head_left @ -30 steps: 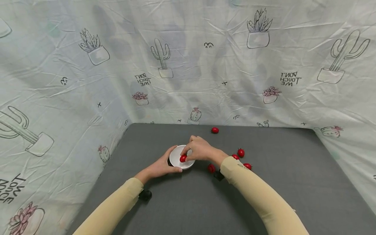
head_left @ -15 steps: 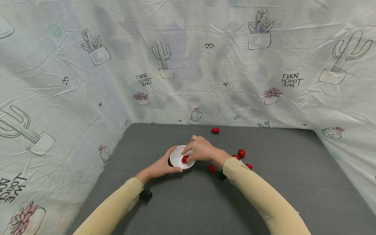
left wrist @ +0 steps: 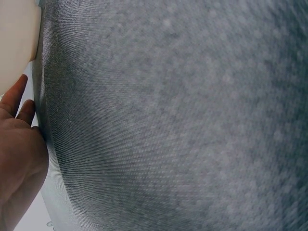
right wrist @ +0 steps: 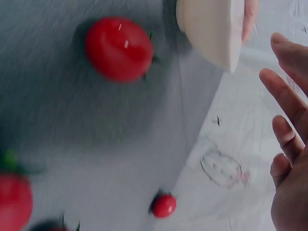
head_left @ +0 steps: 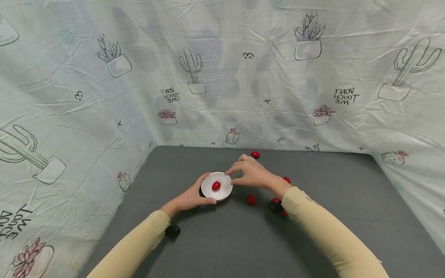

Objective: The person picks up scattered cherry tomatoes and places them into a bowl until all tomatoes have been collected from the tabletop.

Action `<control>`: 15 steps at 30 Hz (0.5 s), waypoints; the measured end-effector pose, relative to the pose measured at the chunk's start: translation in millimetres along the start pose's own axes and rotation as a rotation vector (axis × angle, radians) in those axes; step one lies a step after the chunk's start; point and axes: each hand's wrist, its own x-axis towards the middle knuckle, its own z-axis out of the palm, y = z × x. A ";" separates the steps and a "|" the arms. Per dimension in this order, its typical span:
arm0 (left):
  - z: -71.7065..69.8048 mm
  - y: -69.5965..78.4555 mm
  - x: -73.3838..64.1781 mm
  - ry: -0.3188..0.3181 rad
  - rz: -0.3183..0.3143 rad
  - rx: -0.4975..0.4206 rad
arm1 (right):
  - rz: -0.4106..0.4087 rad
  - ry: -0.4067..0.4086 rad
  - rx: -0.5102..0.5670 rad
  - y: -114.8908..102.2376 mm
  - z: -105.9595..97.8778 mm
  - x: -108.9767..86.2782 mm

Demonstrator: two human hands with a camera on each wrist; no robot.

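Note:
A small white bowl (head_left: 208, 191) sits on the grey table, with one red cherry tomato (head_left: 216, 186) inside it. My left hand (head_left: 191, 196) grips the bowl's left side, thumb at the near rim and fingers round the far side. In the left wrist view, part of the bowl (left wrist: 17, 38) shows beyond that hand. Just right of the rim is my right hand (head_left: 255, 172), its fingers spread and holding nothing. The right wrist view shows a nearby cherry tomato (right wrist: 119, 49) on the table beside the bowl (right wrist: 211, 29).
More cherry tomatoes lie right of the bowl: one near it (head_left: 251, 199), others partly hidden by the right forearm, such as a tomato (head_left: 286, 180) behind the sleeve. Another tomato (head_left: 255, 154) lies near the table's far edge. A printed cloth (head_left: 222, 77) hangs behind and at the left.
My right hand has let go of the cherry tomato in the bowl and moved right, out over the rim. The left hand and bowl have stayed in place.

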 end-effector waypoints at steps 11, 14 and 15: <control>0.4 2.3 -3.2 0.023 0.038 0.019 | 0.086 0.097 0.011 25.8 -43.8 -49.3; 1.3 3.4 -3.4 0.023 0.041 0.004 | 0.097 0.116 -0.003 32.1 -50.0 -59.8; 1.7 3.6 -3.2 0.022 0.041 -0.003 | 0.097 0.121 -0.004 34.0 -51.8 -63.1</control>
